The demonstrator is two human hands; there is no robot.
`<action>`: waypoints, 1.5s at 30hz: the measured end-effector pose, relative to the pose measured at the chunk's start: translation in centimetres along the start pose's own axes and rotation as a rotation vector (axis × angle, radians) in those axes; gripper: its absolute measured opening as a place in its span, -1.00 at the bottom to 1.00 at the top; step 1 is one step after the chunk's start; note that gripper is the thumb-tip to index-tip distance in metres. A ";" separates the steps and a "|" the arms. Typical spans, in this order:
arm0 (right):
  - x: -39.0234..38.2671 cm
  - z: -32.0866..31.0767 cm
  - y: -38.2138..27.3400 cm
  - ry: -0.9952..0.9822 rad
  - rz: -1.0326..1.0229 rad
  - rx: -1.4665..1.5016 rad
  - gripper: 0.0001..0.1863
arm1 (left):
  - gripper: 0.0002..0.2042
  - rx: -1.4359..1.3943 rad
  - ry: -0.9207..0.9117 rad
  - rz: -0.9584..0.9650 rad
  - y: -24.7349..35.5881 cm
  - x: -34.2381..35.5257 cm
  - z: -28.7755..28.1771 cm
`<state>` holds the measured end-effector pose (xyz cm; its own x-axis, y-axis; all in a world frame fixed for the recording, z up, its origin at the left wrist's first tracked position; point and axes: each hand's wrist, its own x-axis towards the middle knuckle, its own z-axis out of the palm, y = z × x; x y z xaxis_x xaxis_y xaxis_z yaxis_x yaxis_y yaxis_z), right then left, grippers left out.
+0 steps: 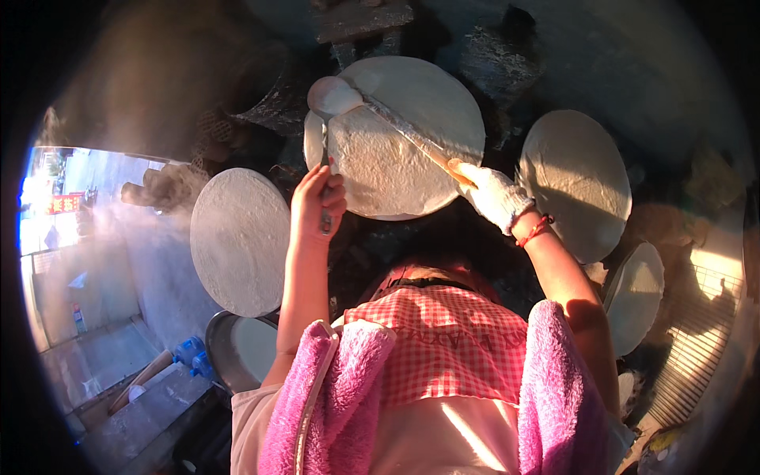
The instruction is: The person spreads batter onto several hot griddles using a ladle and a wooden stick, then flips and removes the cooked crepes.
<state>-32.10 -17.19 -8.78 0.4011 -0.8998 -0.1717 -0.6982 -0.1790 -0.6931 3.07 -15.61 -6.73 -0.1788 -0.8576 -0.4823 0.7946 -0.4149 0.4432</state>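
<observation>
In front of me is a large round griddle [396, 217] covered with a pale, thin sheet of batter [396, 170]. My right hand [497, 195], in a white glove, grips the handle of a long ladle [408, 133]. The ladle slants up and left across the sheet, its round bowl near the griddle's far left edge. My bare left hand [319, 198] is closed around a thin, dark-handled tool with a narrow blade [324, 146]. The blade points away from me over the left part of the griddle; I cannot tell whether it is a knife or a spatula.
Another round pale griddle [241, 241] stands at left, with two more, one griddle [575, 186] and one smaller-looking griddle [636, 299], at right. A pan of white liquid [252, 348] is at lower left, near blue bottles [194, 356]. A wire rack [697, 340] lies at lower right.
</observation>
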 end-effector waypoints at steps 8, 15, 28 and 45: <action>-6.1 -3.7 -4.6 0.552 -0.351 0.121 -0.60 | -0.61 0.041 -0.200 0.035 2.4 -6.1 3.2; -4.7 -1.6 1.6 0.394 -0.124 0.137 -0.63 | -0.55 -0.270 -0.260 -0.071 0.7 -11.1 3.7; 5.7 -3.6 -3.7 -0.166 0.106 -0.022 -0.49 | -0.53 -0.606 -0.072 0.125 -2.6 -24.7 -1.4; -3.1 0.0 -0.2 0.192 -0.198 0.041 -0.54 | -0.52 -0.435 -0.109 0.171 2.2 -25.8 -4.9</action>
<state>-33.16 -14.40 -8.12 0.4047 -0.9086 0.1034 -0.5916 -0.3464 -0.7280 12.28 7.06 2.99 -0.0655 -0.9391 -0.3374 0.9829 -0.1190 0.1403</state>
